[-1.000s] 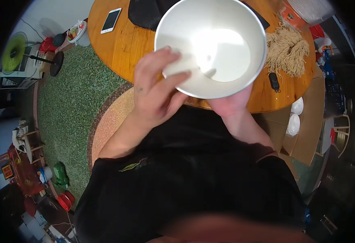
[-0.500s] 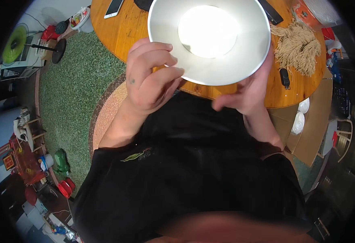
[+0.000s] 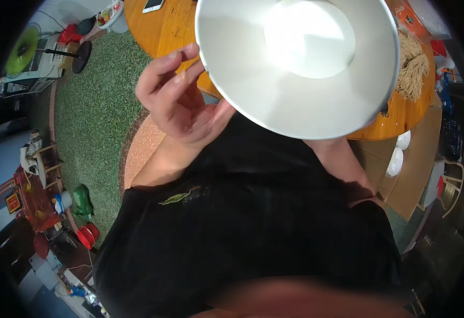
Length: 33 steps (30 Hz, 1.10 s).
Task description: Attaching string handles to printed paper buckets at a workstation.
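Observation:
A large, round white bowl (image 3: 295,100) with a smooth, shadowed inside fills the top middle, tilted so that its opening faces me. At its left rim, my left hand (image 3: 179,100) has its fingers bent and apart. A fingertip or two and the thumb side meet the rim, and the thumb's end is hidden behind the bowl. The right forearm (image 3: 340,164) runs up behind the lower right of the bowl. My right hand backs the bowl there, its fingers covered by it.
Below the bowl is a round wooden table (image 3: 160,32) with a phone (image 3: 153,5) and a bundle of tan strands (image 3: 413,69). An orange-and-white package (image 3: 417,21) stands at the far right. An open cardboard box (image 3: 414,175) holds white bowls (image 3: 395,161). A green fan (image 3: 22,50) stands left.
The bowl has come nearer and shifted right, now covering my right hand. My left hand has moved left, its fingers no longer over the inside of the rim.

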Tool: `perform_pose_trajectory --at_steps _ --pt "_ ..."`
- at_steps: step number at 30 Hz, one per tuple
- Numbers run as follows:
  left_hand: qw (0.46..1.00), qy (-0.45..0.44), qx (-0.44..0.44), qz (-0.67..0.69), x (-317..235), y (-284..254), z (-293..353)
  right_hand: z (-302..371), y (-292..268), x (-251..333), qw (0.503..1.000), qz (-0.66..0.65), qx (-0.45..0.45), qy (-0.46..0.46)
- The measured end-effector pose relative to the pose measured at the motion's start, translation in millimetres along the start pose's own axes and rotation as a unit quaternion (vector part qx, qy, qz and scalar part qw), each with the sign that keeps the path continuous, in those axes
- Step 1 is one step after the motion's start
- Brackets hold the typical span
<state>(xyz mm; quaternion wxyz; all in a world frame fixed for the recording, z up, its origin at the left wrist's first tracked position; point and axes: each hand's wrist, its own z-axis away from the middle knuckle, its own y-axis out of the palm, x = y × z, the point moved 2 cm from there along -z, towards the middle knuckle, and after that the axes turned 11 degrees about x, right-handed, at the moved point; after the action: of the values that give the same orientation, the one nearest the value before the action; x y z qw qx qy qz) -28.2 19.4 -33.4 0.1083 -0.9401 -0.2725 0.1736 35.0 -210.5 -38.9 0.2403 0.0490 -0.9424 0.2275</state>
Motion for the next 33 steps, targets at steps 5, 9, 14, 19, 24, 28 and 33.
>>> perform_pose_trajectory --at_steps 5,9,14,19,24,28,33 --pt "1.0 -0.022 0.013 -0.006 -4 0 4 -3 -14 -12 0.997 -0.007 0.013 -0.072" --pt "0.999 -0.048 -0.002 0.025 0 3 6 2 -9 -6 0.998 0.012 0.008 -0.055" --pt "0.989 -0.118 0.038 0.085 -3 4 9 9 -5 2 0.999 0.045 -0.003 -0.029" --pt "0.977 -0.18 0.055 0.102 -8 3 12 7 -4 2 0.996 0.087 -0.016 -0.017" --pt "0.962 -0.24 0.051 0.123 -1 4 14 5 1 1 0.993 0.117 -0.028 -0.009" --pt "0.934 -0.3 0.018 0.191 8 0 5 5 1 -3 0.994 0.104 -0.023 0.004" --pt "0.793 -0.401 -0.039 0.456 27 -12 -28 5 2 -1 0.996 0.041 0.055 0.062"
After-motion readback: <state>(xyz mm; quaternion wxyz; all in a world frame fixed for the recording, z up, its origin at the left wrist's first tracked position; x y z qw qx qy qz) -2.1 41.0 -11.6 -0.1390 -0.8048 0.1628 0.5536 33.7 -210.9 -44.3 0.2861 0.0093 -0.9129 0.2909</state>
